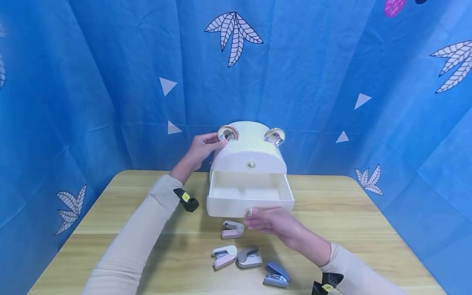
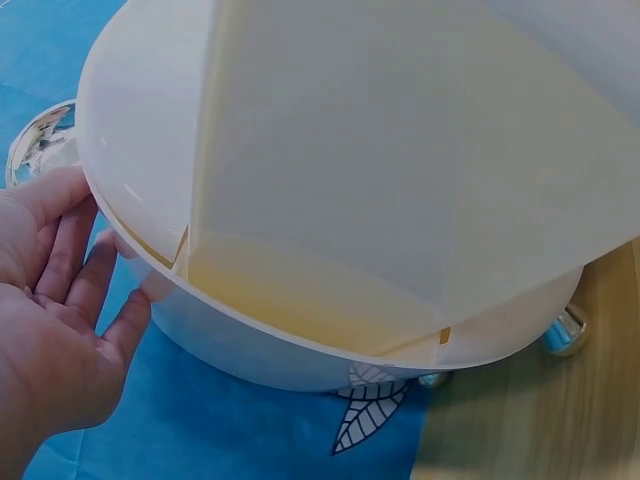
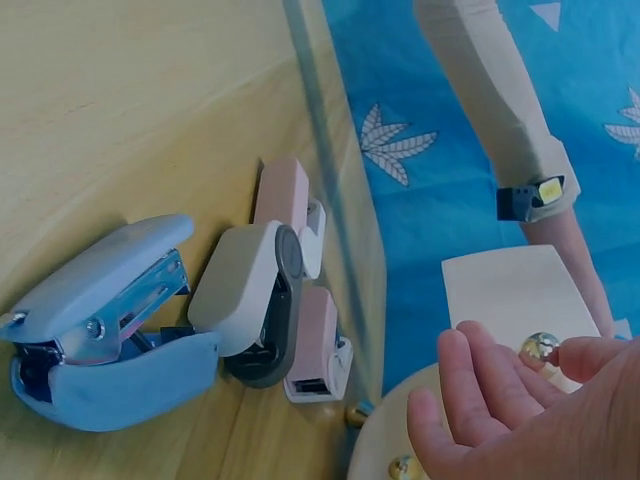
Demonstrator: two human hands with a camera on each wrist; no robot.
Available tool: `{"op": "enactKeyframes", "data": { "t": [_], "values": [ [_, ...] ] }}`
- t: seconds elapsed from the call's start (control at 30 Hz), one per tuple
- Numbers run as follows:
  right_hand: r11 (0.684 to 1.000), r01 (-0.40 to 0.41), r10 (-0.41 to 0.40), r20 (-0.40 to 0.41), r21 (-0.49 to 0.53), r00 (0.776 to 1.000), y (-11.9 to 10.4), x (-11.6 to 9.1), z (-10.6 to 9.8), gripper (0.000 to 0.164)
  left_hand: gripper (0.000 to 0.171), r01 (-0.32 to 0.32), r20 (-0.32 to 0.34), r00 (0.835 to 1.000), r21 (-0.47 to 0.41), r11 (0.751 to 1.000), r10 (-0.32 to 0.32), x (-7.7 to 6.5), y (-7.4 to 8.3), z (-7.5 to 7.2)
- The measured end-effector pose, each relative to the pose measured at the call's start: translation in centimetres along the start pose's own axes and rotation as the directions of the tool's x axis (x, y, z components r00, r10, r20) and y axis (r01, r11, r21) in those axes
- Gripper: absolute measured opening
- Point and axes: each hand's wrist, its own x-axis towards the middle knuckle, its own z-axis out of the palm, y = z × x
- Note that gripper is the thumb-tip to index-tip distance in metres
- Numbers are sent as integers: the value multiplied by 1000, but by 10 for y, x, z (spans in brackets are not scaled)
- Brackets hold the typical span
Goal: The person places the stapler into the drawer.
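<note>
A glossy white drawer box (image 1: 254, 137) with two round silver ears stands at the back of the table, its lower drawer (image 1: 226, 208) pulled out. My right hand (image 1: 274, 223) pinches the metallic knob (image 3: 540, 348) on that drawer's front between thumb and fingers. At the box's left side, my left hand (image 1: 203, 149) rests its fingertips against the wall, by the left ear (image 1: 228, 132). The left wrist view shows those fingers (image 2: 85, 280) loosely extended along the rim. The upper drawer, with its own knob (image 1: 251, 165), is closed.
Several small staplers lie in front of the box: a pink-and-white one (image 1: 232, 233) nearest the drawer, another pink-and-white one (image 1: 224, 257), a grey-and-white one (image 1: 249, 261) and a blue one (image 1: 276, 275). A blue patterned curtain (image 1: 140, 102) hangs behind the wooden table (image 1: 332, 213).
</note>
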Motion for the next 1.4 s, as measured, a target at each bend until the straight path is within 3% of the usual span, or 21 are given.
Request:
{"op": "enactKeyframes", "data": {
  "t": [0.27,0.43,0.53,0.6,0.67,0.73,0.8,0.93,1.03,1.13,1.2,1.27,1.4],
  "values": [
    [1000,-3,3,-6,-23,1000,1,-2,-1,47,54,5,-2,1000,-3,1000,-5,1,0,1],
    [991,27,-26,4,-128,1000,-2,-6,-5,47,54,2,0,1000,-12,1000,-2,1,0,3],
    [970,84,-81,24,-230,996,-2,-10,-9,40,54,-5,-2,1000,-23,1000,5,0,1,3],
    [928,168,-155,66,-333,986,-1,-13,-11,33,54,-11,-3,1000,-29,1000,11,0,1,4],
    [848,259,-228,123,-462,966,2,-15,-12,31,53,-12,-4,1000,-28,1000,12,0,1,4],
    [733,329,-284,173,-595,943,6,-19,-12,35,54,-9,-5,1000,-25,1000,9,0,1,4],
    [598,367,-310,217,-712,926,9,-24,-12,42,55,-8,-6,1000,-21,1000,8,0,2,4],
    [264,418,-335,324,-869,885,13,-34,-10,50,55,-8,-9,1000,-23,1000,8,-2,2,3],
    [7,471,-355,438,-882,826,17,-41,-10,53,55,-4,-5,1000,-19,1000,4,-3,3,2],
    [-187,488,-367,521,-853,770,22,-45,-9,60,55,1,-2,1000,-11,1000,-1,-4,3,1],
    [-279,481,-383,555,-831,738,26,-46,-9,63,56,1,1,1000,-8,1000,-1,-4,2,1],
    [-347,465,-396,576,-815,715,30,-47,-9,67,56,1,0,1000,-8,1000,-1,-3,2,1],
    [-406,443,-387,590,-799,709,35,-48,-8,69,56,-4,3,1000,-6,1000,4,-2,1,1]
  ]
}}
